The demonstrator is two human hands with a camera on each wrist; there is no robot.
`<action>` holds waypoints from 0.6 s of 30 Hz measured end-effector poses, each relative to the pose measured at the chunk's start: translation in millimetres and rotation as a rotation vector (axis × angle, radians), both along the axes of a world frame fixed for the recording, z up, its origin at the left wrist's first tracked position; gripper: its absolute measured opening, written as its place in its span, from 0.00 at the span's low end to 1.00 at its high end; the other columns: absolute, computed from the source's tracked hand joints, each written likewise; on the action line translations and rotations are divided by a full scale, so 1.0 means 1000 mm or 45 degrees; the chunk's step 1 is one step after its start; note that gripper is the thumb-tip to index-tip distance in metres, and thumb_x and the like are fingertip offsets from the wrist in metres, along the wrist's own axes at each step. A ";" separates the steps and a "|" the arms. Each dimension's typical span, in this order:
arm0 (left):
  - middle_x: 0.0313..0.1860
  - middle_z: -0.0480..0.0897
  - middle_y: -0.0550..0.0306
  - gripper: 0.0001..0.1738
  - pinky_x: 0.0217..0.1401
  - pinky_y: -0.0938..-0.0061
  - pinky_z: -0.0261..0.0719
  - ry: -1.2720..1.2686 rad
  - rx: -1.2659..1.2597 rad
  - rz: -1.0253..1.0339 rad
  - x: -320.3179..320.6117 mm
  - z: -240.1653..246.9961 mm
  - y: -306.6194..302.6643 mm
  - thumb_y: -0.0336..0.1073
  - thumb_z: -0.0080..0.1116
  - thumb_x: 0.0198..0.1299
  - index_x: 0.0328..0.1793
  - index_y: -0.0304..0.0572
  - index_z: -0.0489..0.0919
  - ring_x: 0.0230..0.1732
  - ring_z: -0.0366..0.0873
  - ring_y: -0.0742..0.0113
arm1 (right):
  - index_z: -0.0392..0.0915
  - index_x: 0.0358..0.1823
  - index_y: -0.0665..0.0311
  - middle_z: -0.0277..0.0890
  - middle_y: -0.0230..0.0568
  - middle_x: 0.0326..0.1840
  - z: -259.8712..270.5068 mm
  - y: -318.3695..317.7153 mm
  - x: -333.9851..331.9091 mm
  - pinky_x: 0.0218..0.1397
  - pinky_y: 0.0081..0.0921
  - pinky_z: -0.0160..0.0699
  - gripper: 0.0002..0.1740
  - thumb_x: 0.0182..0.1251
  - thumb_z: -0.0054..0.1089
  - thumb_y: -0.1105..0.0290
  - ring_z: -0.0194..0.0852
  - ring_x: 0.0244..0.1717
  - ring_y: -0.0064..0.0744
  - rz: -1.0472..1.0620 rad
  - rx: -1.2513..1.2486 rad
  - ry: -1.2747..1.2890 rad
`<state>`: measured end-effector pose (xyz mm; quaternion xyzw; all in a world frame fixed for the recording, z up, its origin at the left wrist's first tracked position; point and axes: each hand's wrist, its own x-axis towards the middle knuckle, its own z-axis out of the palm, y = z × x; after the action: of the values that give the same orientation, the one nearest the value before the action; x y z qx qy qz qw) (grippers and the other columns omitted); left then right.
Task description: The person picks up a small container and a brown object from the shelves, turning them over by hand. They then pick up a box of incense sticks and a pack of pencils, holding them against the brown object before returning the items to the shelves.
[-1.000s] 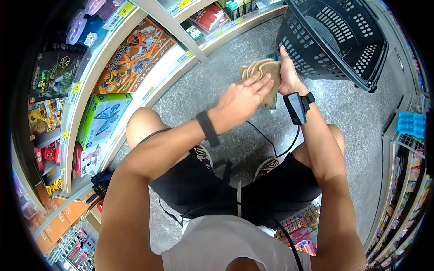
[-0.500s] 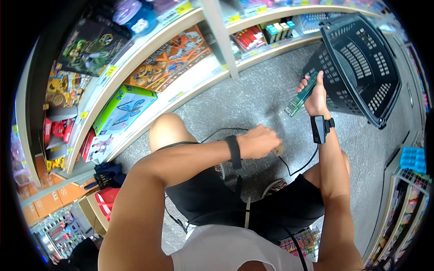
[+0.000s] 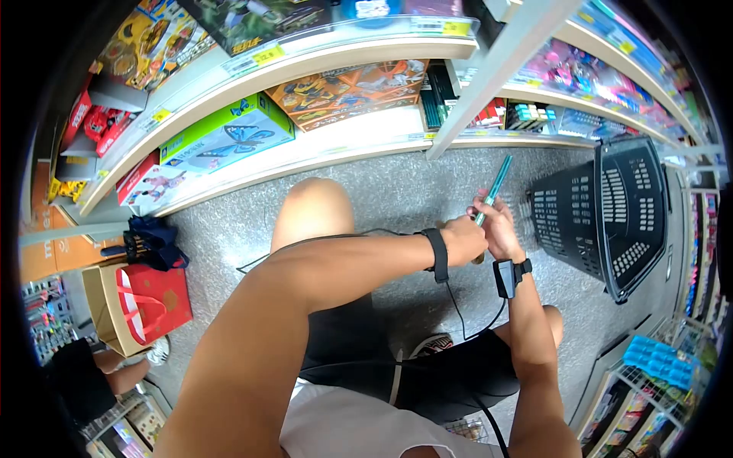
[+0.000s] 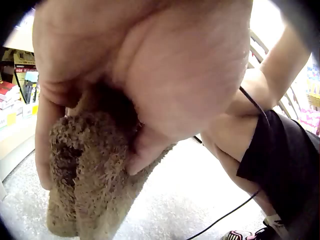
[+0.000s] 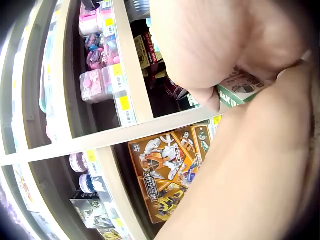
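My right hand (image 3: 500, 229) grips a slim green box (image 3: 498, 182), which points up and away, its narrow side towards the head camera. A printed face of the same box (image 5: 239, 90) shows between the fingers in the right wrist view. Bunched in my left hand (image 3: 463, 241) is a brown, fuzzy cloth (image 4: 95, 170), with fingers and thumb curled round it. Only a scrap of the cloth peeks out below that hand in the head view. The left hand lies close against the box's near end, overlapping it, so that end is hidden.
A dark plastic shopping basket (image 3: 573, 217) stands on the floor just right of the hands. Shelves of boxed toys (image 3: 229, 141) run along the front and left. A red bag (image 3: 156, 301) sits at the left, near another person's leg (image 3: 126, 374). A black cable (image 3: 458, 309) hangs between the wrists.
The left hand with the cloth drew back from the box, then came up to it again. The box has turned from its broad face to its narrow side. The head view has swung round.
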<state>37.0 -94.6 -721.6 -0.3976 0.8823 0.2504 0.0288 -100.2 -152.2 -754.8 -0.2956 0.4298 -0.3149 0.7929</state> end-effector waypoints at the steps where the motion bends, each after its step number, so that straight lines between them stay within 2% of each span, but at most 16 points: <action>1: 0.35 0.88 0.50 0.10 0.42 0.59 0.86 0.020 -0.006 0.019 -0.001 -0.001 0.003 0.28 0.62 0.52 0.39 0.45 0.89 0.40 0.88 0.49 | 0.65 0.60 0.66 0.74 0.42 0.42 -0.001 -0.002 0.002 0.46 0.34 0.79 0.21 0.68 0.60 0.77 0.78 0.41 0.36 0.059 -0.017 0.015; 2: 0.35 0.88 0.50 0.08 0.42 0.60 0.86 0.029 0.023 0.024 -0.003 -0.001 0.006 0.30 0.62 0.54 0.38 0.44 0.89 0.41 0.88 0.50 | 0.67 0.63 0.66 0.76 0.37 0.37 -0.003 -0.004 0.005 0.41 0.30 0.78 0.22 0.70 0.61 0.75 0.78 0.36 0.32 0.077 -0.104 0.091; 3: 0.35 0.89 0.51 0.07 0.42 0.61 0.86 0.034 0.048 0.028 -0.005 0.001 0.007 0.31 0.62 0.55 0.37 0.44 0.89 0.41 0.88 0.51 | 0.67 0.63 0.66 0.76 0.37 0.37 -0.002 -0.010 0.006 0.41 0.30 0.78 0.22 0.70 0.61 0.75 0.78 0.36 0.32 0.093 -0.113 0.107; 4: 0.36 0.89 0.52 0.08 0.42 0.62 0.87 -0.095 0.113 -0.070 -0.009 0.004 0.006 0.32 0.62 0.56 0.36 0.43 0.90 0.42 0.89 0.52 | 0.67 0.64 0.67 0.76 0.34 0.34 -0.001 -0.017 0.006 0.37 0.30 0.77 0.23 0.71 0.61 0.73 0.76 0.32 0.31 0.201 -0.385 0.421; 5: 0.36 0.89 0.52 0.08 0.42 0.62 0.87 -0.081 0.108 -0.059 -0.009 0.006 0.008 0.32 0.62 0.56 0.36 0.43 0.90 0.42 0.89 0.52 | 0.67 0.66 0.68 0.77 0.31 0.32 0.000 -0.024 0.006 0.34 0.29 0.75 0.24 0.72 0.62 0.71 0.75 0.29 0.29 0.309 -0.655 0.734; 6: 0.37 0.89 0.51 0.08 0.42 0.62 0.87 -0.062 0.134 -0.128 -0.011 0.003 0.009 0.33 0.62 0.56 0.37 0.42 0.90 0.41 0.89 0.52 | 0.67 0.66 0.68 0.77 0.31 0.32 0.002 -0.031 0.007 0.34 0.29 0.75 0.24 0.72 0.62 0.71 0.75 0.29 0.29 0.325 -0.660 0.745; 9: 0.39 0.90 0.50 0.09 0.40 0.59 0.88 -0.088 0.170 -0.238 -0.021 -0.001 0.012 0.33 0.63 0.54 0.38 0.43 0.90 0.40 0.89 0.51 | 0.66 0.69 0.72 0.80 0.46 0.32 0.009 -0.066 0.017 0.37 0.37 0.77 0.32 0.69 0.67 0.64 0.78 0.29 0.44 0.434 -1.291 1.321; 10: 0.38 0.90 0.50 0.09 0.39 0.56 0.88 -0.074 0.146 -0.237 -0.022 -0.002 0.013 0.32 0.64 0.53 0.38 0.43 0.90 0.40 0.89 0.51 | 0.70 0.65 0.74 0.81 0.57 0.36 0.015 -0.077 0.027 0.43 0.40 0.80 0.30 0.67 0.67 0.64 0.82 0.37 0.55 0.413 -1.336 1.320; 11: 0.38 0.90 0.49 0.09 0.37 0.54 0.88 -0.061 0.125 -0.240 -0.024 -0.003 0.014 0.32 0.65 0.52 0.38 0.42 0.90 0.39 0.89 0.51 | 0.70 0.65 0.74 0.81 0.57 0.36 0.014 -0.091 0.034 0.43 0.40 0.80 0.30 0.67 0.67 0.64 0.82 0.37 0.55 0.414 -1.332 1.330; 13: 0.38 0.90 0.50 0.09 0.35 0.52 0.88 -0.041 0.121 -0.263 -0.026 0.000 0.011 0.32 0.65 0.51 0.38 0.42 0.90 0.39 0.89 0.50 | 0.74 0.60 0.75 0.82 0.62 0.42 0.008 -0.121 0.047 0.51 0.41 0.80 0.25 0.66 0.66 0.67 0.83 0.46 0.59 0.408 -1.812 1.289; 15: 0.37 0.89 0.50 0.09 0.34 0.54 0.88 -0.103 0.244 -0.307 -0.027 0.011 0.006 0.32 0.66 0.51 0.39 0.43 0.90 0.39 0.89 0.51 | 0.76 0.57 0.74 0.82 0.62 0.43 0.008 -0.143 0.064 0.52 0.42 0.79 0.23 0.65 0.66 0.68 0.82 0.47 0.60 0.445 -1.708 1.238; 18: 0.36 0.89 0.51 0.08 0.34 0.54 0.88 0.007 0.156 -0.253 -0.033 0.010 0.012 0.34 0.65 0.53 0.37 0.45 0.91 0.39 0.89 0.51 | 0.79 0.54 0.72 0.82 0.62 0.45 0.006 -0.174 0.082 0.55 0.42 0.78 0.19 0.64 0.66 0.68 0.81 0.49 0.58 0.517 -1.585 1.117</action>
<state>3.5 -82.7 -712.0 -0.3052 0.9004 0.3009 0.0754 -17.8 -325.7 -748.8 -0.8553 0.3856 -0.2012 0.2814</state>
